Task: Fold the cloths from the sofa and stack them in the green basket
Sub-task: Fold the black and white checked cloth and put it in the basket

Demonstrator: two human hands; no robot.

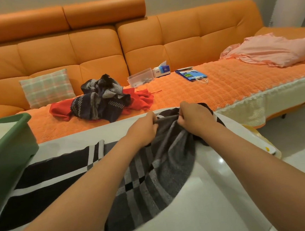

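green basket (pixel 12 146) walls off table's (pixel 219 192) left side.

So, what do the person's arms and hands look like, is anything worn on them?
The left forearm and right forearm are bare; no sleeve shows in the frame. The left hand and right hand wear no gloves; no watch, bracelet or ring is visible.

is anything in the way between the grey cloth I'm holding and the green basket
Nothing visible stands between them. The left hand and right hand grip the grey cloth; toward the green basket lies only a flat black-and-white striped covering.
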